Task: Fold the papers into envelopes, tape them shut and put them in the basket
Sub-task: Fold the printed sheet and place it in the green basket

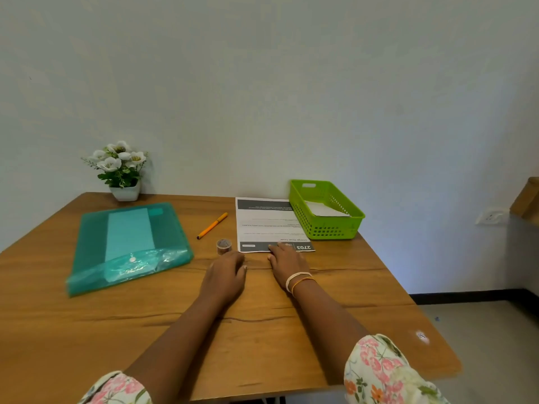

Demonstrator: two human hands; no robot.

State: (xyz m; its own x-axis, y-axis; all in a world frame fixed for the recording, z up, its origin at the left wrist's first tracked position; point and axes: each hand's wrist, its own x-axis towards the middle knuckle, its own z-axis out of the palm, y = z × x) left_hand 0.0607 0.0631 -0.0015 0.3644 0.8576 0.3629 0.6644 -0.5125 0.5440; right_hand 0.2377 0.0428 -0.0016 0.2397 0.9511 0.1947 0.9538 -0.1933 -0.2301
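Note:
A printed sheet of paper [267, 225] lies flat on the wooden table [175, 330], upside down to me, with "2703" on its near grey band. My right hand [287, 265] lies flat with its fingertips on the paper's near edge. My left hand [226, 275] rests on the table just left of it, fingers loosely bent, holding nothing. A small roll of brown tape [224, 246] stands just beyond my left hand. The green basket [354, 212] sits at the back right, overlapping the paper's right edge, with a folded white envelope [325, 210] inside.
A teal plastic document folder [128, 246] lies on the left of the table. An orange pen [212, 225] lies between folder and paper. A white pot of white flowers [124, 170] stands at the back left against the wall. The table's right edge drops to the floor.

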